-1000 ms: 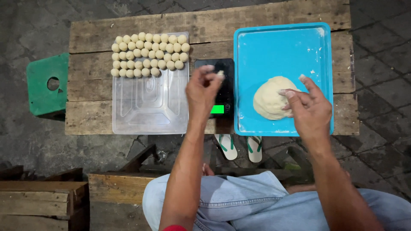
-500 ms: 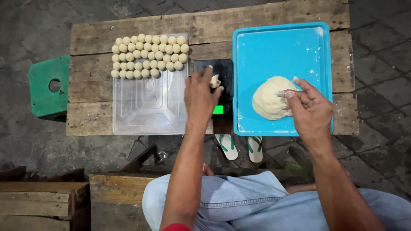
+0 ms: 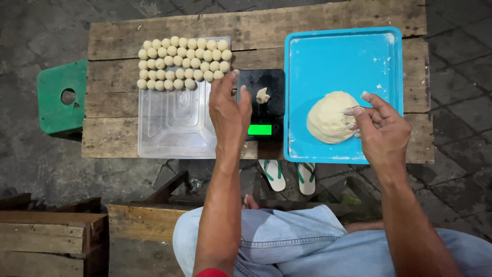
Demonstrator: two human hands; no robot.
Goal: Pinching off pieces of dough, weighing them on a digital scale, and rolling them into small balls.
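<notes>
A weathered wooden plank table (image 3: 154,25) carries everything. Under the right hand (image 3: 382,131) a bright blue plastic tray (image 3: 343,56) holds the pale dough mound (image 3: 328,117), its floury fingertips (image 3: 353,110) loosely curled against it, gripping nothing. Beyond the left hand (image 3: 229,110), rows of small dough balls (image 3: 182,61) fill a clear plastic tray (image 3: 174,128). Its fingers (image 3: 243,95) are released beside the black digital scale (image 3: 264,102), where a small dough piece (image 3: 263,95) rests alone, probably for weighing.
</notes>
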